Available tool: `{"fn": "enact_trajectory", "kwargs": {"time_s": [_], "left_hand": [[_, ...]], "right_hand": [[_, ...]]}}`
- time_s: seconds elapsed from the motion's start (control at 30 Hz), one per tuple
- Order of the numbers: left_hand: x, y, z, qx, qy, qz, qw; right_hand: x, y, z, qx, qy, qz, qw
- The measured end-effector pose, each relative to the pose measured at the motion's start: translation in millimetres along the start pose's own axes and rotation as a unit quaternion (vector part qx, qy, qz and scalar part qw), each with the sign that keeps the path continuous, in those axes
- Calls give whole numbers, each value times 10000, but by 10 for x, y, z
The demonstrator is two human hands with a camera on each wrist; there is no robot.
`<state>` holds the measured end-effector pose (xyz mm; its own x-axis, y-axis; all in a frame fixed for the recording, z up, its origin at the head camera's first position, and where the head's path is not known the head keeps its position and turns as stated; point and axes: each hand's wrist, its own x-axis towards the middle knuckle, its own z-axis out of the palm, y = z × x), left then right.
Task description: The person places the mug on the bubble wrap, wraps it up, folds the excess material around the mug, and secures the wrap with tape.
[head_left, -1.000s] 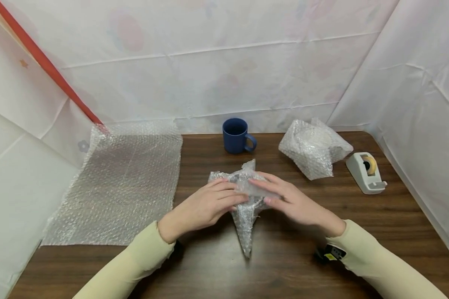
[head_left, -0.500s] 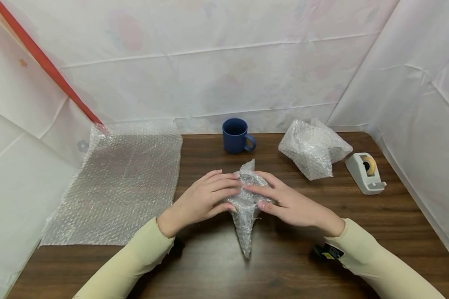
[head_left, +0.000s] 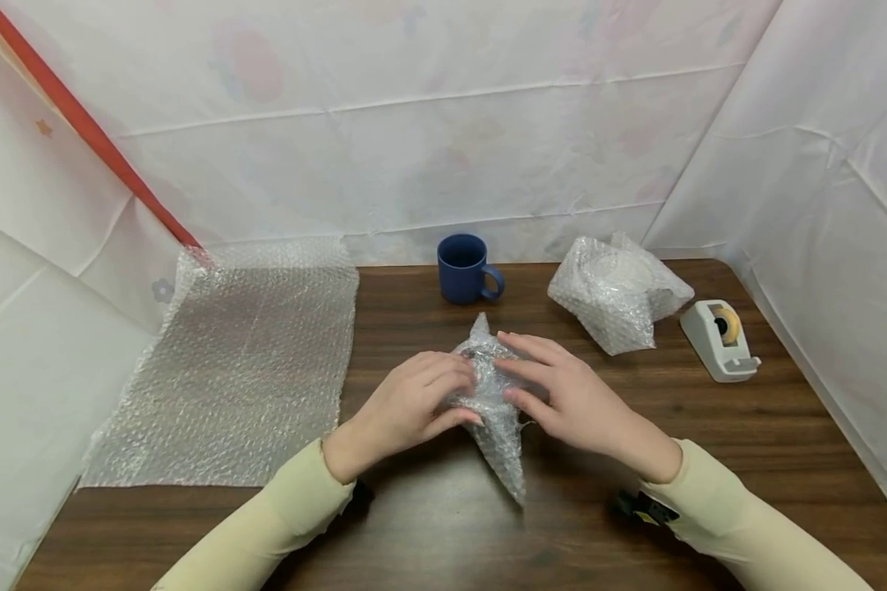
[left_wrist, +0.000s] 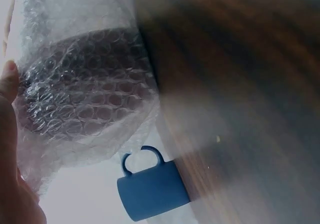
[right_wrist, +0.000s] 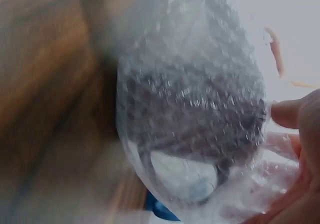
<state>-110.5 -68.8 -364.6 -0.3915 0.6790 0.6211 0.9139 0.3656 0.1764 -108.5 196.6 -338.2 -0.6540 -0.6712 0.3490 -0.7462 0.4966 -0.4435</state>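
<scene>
A mug wrapped in bubble wrap (head_left: 498, 431) stands on the table between both hands, with a pointed tail of wrap toward the front. Through the film in the right wrist view, the dark wrapped mug (right_wrist: 185, 114) shows its handle. My left hand (head_left: 417, 402) grips the bundle's left side, fingers bent over the top and thumb near the front. From the right, my right hand (head_left: 576, 398) holds it with fingers over the top and thumb on the near side. Behind the bundle stands a bare blue mug (head_left: 461, 271), its handle to the right.
A flat sheet of bubble wrap (head_left: 244, 386) covers the table's left side. At the back right sits another bubble-wrapped bundle (head_left: 613, 287), with a white tape dispenser (head_left: 717, 345) beside it. White cloth (head_left: 414, 156) hangs around the table.
The bundle has turned, its front tail swinging to the right. The left fingers have bent further over the top. Loose wrap between the hands has been folded down since the earliest frame.
</scene>
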Motion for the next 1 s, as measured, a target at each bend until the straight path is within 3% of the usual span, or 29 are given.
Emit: {"fn": "enact_trajectory", "kwargs": {"time_s": [0.2, 0.37, 0.47, 0.6, 0.8, 1.0], "left_hand": [[-12, 50, 35, 8, 609, 216, 9979], [26, 98, 66, 58, 861, 163, 9961], [34, 122, 71, -104, 905, 126, 9958], [32, 134, 67, -198, 898, -20, 9958], [32, 109, 69, -256, 656, -241, 9972], [44, 87, 81, -288, 474, -62, 9984]], "right_hand": [[47, 15, 37, -73, 509, -14, 9987], [79, 0, 98, 722, 1109, 150, 9911], [76, -18, 133, 1206, 1269, 141, 9845], [57, -6, 173, 1255, 1093, -42, 9860], [46, 63, 198, 823, 652, -585, 9928], [50, 105, 166, 657, 404, -823, 9936]]}}
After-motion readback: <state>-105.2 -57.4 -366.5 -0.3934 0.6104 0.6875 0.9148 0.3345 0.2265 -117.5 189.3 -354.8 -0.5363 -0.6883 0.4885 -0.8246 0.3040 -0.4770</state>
